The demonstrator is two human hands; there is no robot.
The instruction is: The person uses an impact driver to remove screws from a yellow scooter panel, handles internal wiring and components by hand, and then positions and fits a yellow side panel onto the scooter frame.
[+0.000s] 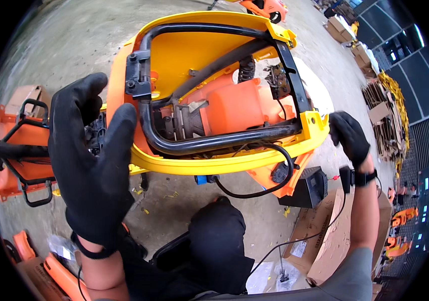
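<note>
In front of me stands a yellow plastic body shell (pixel 214 168), like a scooter's seat section, with a black tubular metal frame (pixel 224 139) across its opening. Inside are an orange inner cover (pixel 234 105), a black coil spring (pixel 246 69) and wiring. My left hand (pixel 91 150), in a black glove, is beside the shell's left end, thumb and fingers apart and nothing seen between them. At the right end my gloved right hand (pixel 349 138) has its fingers curled close to the yellow corner; whatever they may grip is hidden. A black cable (pixel 254 194) loops below the shell.
At left is an orange vehicle part with black bars (pixel 24 135). A black box (pixel 307 186) and opened cardboard (pixel 319 236) lie on the floor at lower right. A thin cable (pixel 304 240) runs along my right arm. Stacked flattened cardboard (pixel 387 115) stands far right.
</note>
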